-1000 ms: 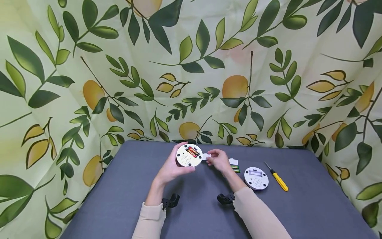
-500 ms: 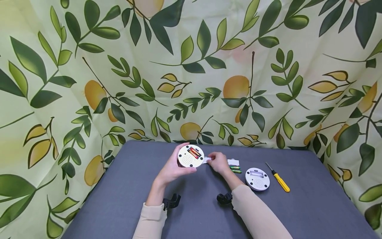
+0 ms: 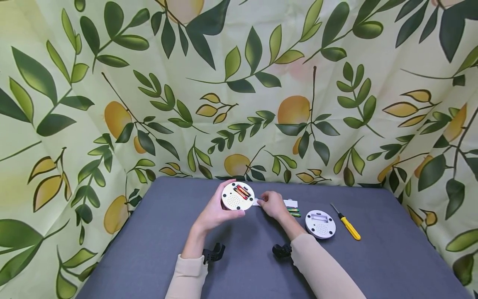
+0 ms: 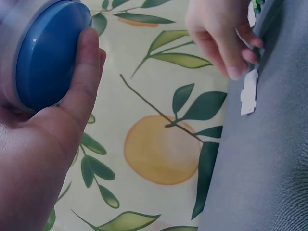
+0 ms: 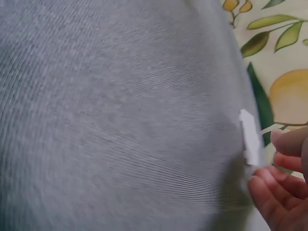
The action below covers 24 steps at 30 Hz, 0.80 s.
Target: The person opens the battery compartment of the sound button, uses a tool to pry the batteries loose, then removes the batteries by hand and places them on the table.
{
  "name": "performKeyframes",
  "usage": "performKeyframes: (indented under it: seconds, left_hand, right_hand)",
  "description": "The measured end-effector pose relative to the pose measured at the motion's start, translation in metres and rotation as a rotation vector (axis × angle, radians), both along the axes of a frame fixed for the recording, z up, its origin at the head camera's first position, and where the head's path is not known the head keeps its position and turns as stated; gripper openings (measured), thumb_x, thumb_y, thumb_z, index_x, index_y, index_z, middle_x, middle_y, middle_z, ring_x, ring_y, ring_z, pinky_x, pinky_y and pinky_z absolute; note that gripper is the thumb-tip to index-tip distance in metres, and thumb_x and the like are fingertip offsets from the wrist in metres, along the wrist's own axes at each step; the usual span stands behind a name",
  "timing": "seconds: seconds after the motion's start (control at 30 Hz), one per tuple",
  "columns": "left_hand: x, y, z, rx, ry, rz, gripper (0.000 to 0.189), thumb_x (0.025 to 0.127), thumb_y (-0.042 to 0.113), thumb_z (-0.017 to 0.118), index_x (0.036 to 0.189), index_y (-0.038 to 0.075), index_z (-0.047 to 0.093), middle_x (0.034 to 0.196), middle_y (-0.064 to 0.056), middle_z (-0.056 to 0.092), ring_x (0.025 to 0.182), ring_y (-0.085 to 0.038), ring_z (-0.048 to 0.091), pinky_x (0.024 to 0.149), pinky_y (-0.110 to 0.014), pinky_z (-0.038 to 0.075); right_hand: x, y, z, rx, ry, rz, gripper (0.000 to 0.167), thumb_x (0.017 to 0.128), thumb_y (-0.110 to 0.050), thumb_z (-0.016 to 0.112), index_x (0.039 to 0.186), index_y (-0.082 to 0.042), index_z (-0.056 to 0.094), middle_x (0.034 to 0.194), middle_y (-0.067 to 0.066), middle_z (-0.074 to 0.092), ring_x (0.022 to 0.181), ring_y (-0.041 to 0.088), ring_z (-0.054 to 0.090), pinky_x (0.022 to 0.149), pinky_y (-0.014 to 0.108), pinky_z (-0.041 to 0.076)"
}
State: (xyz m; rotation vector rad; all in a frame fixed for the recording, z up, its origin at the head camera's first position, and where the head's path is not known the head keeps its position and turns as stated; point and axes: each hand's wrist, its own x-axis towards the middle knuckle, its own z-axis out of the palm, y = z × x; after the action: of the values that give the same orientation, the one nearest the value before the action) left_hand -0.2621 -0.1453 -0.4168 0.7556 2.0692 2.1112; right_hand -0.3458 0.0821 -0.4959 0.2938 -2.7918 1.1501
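My left hand [image 3: 213, 207] holds up a round white button device [image 3: 234, 202] with its underside facing me. Red-and-black batteries [image 3: 242, 192] sit in its uncovered compartment, beside a patch of small holes. The left wrist view shows the device's blue domed top [image 4: 53, 55] with fingers around the rim. To its right, my right hand [image 3: 273, 204] is low over the table. A small white battery cover [image 4: 249, 94] lies there by its fingertips, apparently not gripped. In the right wrist view, thumb and fingers stand apart beside that cover [image 5: 250, 137].
Behind my right hand lie another white cover [image 3: 291, 203] and green batteries [image 3: 294, 213]. Farther right are a second round device [image 3: 320, 224], its battery compartment uncovered, and a yellow-handled screwdriver [image 3: 349, 226]. A leaf-and-fruit patterned cloth [image 3: 254, 104] rises behind the grey table [image 3: 239, 265].
My right hand has lowered the white cover from beside the device to the table, and its fingers have loosened. The left hand keeps holding the device almost unmoved.
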Motion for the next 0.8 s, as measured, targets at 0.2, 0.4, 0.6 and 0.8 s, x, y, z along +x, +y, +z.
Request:
performKeyframes:
  seconds: [0.2,0.4,0.6,0.8]
  left_hand:
    - [0.0,-0.002,-0.001,-0.013,0.002,-0.011,0.097,0.077,-0.002,0.084,0.155,0.012,0.029,0.138,-0.022,0.047,0.107,-0.025,0.062,0.088,-0.03,0.055]
    - [0.001,-0.003,-0.002,-0.039,-0.002,-0.012,0.096,0.077,0.0,0.085,0.154,0.01,0.029,0.141,-0.02,0.045,0.112,-0.027,0.059,0.09,-0.03,0.054]
    - [0.001,-0.001,-0.002,-0.044,-0.002,-0.02,0.093,0.078,0.0,0.085,0.153,0.013,0.032,0.14,-0.019,0.046,0.113,-0.027,0.058,0.091,-0.031,0.053]
    - [0.002,0.005,-0.001,-0.044,0.004,-0.024,0.092,0.077,0.0,0.084,0.152,0.012,0.033,0.14,-0.019,0.046,0.113,-0.026,0.058,0.091,-0.03,0.053]
  right_hand:
    - [0.011,0.005,0.02,0.034,0.011,0.035,0.03,0.096,-0.019,0.07,0.116,0.003,0.071,0.097,0.011,0.069,0.087,0.022,0.063,0.081,0.044,0.054]
    - [0.026,0.014,0.037,0.124,0.04,0.082,0.036,0.098,-0.026,0.068,0.123,0.0,0.069,0.116,0.015,0.069,0.108,0.029,0.065,0.094,0.048,0.051]
    - [0.046,0.027,0.051,0.186,0.106,0.12,0.041,0.099,-0.03,0.066,0.129,-0.002,0.067,0.127,0.015,0.066,0.121,0.034,0.06,0.102,0.051,0.046]
    - [0.068,0.045,0.063,0.203,0.176,0.101,0.041,0.098,-0.03,0.068,0.129,-0.004,0.067,0.127,0.013,0.066,0.123,0.034,0.058,0.102,0.054,0.046]
